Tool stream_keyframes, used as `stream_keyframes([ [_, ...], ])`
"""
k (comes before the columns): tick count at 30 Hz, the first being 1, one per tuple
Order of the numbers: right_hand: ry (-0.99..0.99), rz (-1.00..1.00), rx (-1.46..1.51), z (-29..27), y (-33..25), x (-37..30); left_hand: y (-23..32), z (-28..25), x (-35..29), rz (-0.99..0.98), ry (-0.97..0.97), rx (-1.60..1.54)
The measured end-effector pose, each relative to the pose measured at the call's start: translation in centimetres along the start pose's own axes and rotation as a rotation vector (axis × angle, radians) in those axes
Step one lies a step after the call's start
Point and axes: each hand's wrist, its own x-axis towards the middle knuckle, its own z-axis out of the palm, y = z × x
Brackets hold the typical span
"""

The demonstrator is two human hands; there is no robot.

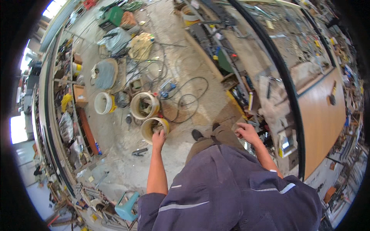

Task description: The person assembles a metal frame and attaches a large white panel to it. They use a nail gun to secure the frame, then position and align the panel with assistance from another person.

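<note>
My left hand (158,139) is closed at the near side of a pale bucket with a yellow outside (166,124). Its fingertips are over the opening, and I cannot make out what they hold. Grey-brown scraps (155,127) lie inside that bucket. Just beyond it stands a second bucket (135,103) with dark debris in it. To the right, my right hand (248,133) hangs in the air with curled fingers, apart from the bench, and nothing shows in it.
A third bucket (101,103) stands further left. Black hoses (181,101) loop over the floor beyond the buckets. A dark tool (139,152) lies on the floor nearby. At right is a cluttered bench with a dark metal frame (295,104); shelving (79,104) lines the left.
</note>
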Motion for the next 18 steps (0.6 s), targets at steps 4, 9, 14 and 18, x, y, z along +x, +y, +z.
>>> stream_keyframes([
  [4,-0.164,0.113,-0.14,4.3,-2.6,6.1,6.4,-2.8,9.2,-0.12,0.021,-0.318],
  [9,-0.354,0.233,-0.176,8.3,-3.7,15.4,1.2,0.5,16.2,-0.059,0.017,-0.03],
  [14,-0.299,0.43,-0.096,10.8,-3.9,21.9,0.6,2.9,20.8,-0.202,-0.172,0.119],
  [18,-0.257,0.595,0.016,12.2,-0.7,21.7,-3.5,5.6,29.3,-0.152,-0.221,0.156],
])
